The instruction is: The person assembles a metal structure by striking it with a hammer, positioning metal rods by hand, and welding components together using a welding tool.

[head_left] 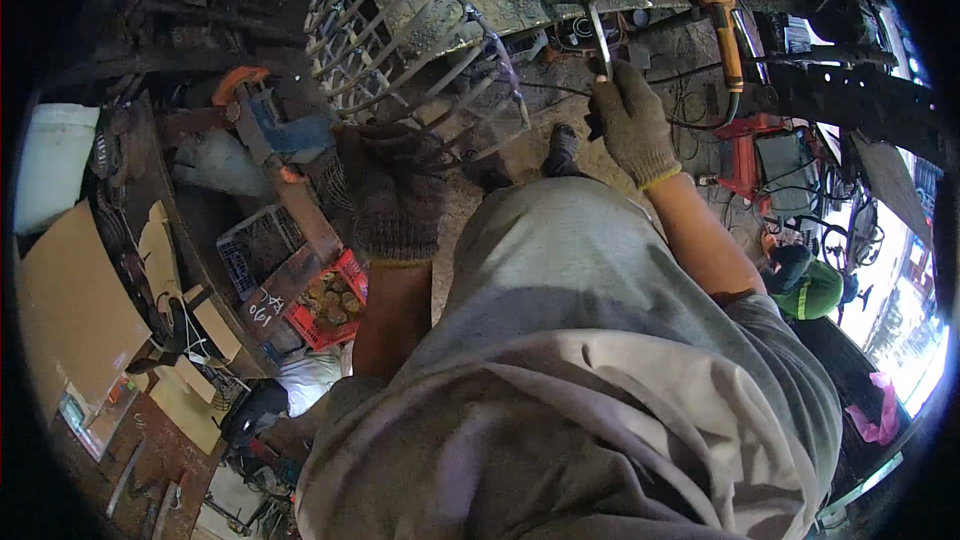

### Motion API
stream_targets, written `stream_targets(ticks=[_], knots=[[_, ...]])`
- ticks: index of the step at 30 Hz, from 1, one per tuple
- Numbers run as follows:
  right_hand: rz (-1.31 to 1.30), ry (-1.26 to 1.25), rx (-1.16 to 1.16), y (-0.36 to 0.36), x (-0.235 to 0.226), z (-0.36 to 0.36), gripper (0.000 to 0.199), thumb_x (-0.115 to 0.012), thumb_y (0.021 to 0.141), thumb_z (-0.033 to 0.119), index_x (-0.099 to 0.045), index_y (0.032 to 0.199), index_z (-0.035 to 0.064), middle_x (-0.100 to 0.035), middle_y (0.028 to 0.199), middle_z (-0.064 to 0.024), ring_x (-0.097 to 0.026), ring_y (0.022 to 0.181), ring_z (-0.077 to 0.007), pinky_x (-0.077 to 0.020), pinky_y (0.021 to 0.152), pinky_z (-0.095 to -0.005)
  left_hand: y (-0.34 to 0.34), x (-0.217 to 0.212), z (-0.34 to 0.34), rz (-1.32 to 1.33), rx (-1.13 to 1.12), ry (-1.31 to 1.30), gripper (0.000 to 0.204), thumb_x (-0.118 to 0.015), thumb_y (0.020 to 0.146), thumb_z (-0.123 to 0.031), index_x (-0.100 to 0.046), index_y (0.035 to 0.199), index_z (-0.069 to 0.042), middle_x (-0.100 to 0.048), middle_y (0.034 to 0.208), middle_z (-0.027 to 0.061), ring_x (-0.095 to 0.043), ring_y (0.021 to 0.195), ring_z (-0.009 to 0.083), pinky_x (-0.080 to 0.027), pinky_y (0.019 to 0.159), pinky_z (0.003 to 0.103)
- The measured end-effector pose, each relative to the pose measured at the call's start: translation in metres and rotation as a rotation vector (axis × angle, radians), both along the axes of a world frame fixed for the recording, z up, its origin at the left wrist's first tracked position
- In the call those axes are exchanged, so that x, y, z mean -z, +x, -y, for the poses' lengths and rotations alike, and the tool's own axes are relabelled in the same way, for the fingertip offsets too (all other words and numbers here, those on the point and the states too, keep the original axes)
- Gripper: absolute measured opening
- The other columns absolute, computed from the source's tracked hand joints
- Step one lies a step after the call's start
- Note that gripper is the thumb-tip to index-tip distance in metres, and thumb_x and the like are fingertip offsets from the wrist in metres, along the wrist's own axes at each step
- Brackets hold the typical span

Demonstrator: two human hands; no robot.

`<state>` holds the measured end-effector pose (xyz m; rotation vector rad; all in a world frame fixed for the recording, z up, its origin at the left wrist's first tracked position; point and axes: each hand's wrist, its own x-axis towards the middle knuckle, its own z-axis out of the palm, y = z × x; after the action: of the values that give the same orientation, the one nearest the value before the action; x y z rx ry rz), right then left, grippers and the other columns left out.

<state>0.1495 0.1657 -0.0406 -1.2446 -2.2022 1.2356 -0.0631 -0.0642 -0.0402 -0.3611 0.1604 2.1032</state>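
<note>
We look down from head height in a crowded, dim metal workshop. Our left hand (pixel 392 202), in a grey knitted work glove, is closed around the lower bars of a round cage of welded steel rods (pixel 410 45), holding it up at an angle. The cage's long axis runs from our hand up and to the left, with its open, wider mouth toward the top left. Our right hand (pixel 632 123), gloved the same way, grips the thin shaft of a slim metal hammer with a T-shaped head (pixel 592 10); the shaft stands nearly upright, the head at the top, just right of the cage. Both tools hang over a dusty concrete floor (pixel 560 75) littered with cables. To the left lie flat brown cardboard sheets (pixel 70 305) and a red plastic crate (pixel 328 315) of small parts. To the right sits a red machine (pixel 765 155), and bright daylight shows at the far right edge.
</note>
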Motion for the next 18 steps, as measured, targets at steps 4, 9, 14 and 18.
stream_targets(ticks=[4, 9, 14, 18], knots=[[0.091, -0.046, -0.065, -0.004, -0.013, 0.007, 0.039, -0.056, 0.103, 0.034, -0.060, 0.129, 0.0045, -0.070, 0.097, -0.0251, -0.067, 0.094, -0.0476, -0.0518, 0.079, -0.0518, -0.001, 0.001, -0.020, -0.189, -0.016, -0.053, 0.037, -0.061, 0.104, -0.044, -0.072, 0.110, -0.010, -0.075, 0.097, 0.0073, -0.071, 0.085, 0.0185, -0.059, 0.073, 0.035], [0.039, -0.026, -0.109, -0.017, -0.030, 0.016, 0.035, -0.054, 0.104, 0.030, -0.060, 0.123, 0.0016, -0.069, 0.091, -0.0234, -0.069, 0.087, -0.0441, -0.0522, 0.076, -0.0508, -0.026, 0.096, -0.011, 0.006, -0.070, -0.144, 0.044, -0.059, 0.104, -0.045, -0.070, 0.115, -0.004, -0.075, 0.108, 0.0134, -0.072, 0.098, 0.0245, -0.063, 0.082, 0.042], [0.015, -0.023, -0.161, -0.029, -0.031, 0.015, 0.034, -0.053, 0.105, 0.029, -0.061, 0.122, 0.0000, -0.069, 0.089, -0.0223, -0.069, 0.083, -0.0414, -0.0523, 0.072, -0.0501, -0.016, 0.079, -0.029, -0.192, -0.060, -0.353, 0.045, -0.056, 0.106, -0.046, -0.068, 0.123, -0.006, -0.074, 0.115, 0.0107, -0.072, 0.100, 0.0259, -0.061, 0.085, 0.039], [-0.045, -0.095, -0.168, -0.048, -0.073, 0.025, 0.035, -0.052, 0.106, 0.030, -0.060, 0.123, 0.0005, -0.069, 0.089, -0.0222, -0.069, 0.084, -0.0421, -0.0527, 0.073, -0.0501, -0.003, 0.074, -0.027, -0.101, -0.058, -0.276, 0.043, -0.053, 0.107, -0.046, -0.068, 0.122, -0.008, -0.073, 0.115, 0.0089, -0.070, 0.100, 0.0261, -0.057, 0.091, 0.038]])
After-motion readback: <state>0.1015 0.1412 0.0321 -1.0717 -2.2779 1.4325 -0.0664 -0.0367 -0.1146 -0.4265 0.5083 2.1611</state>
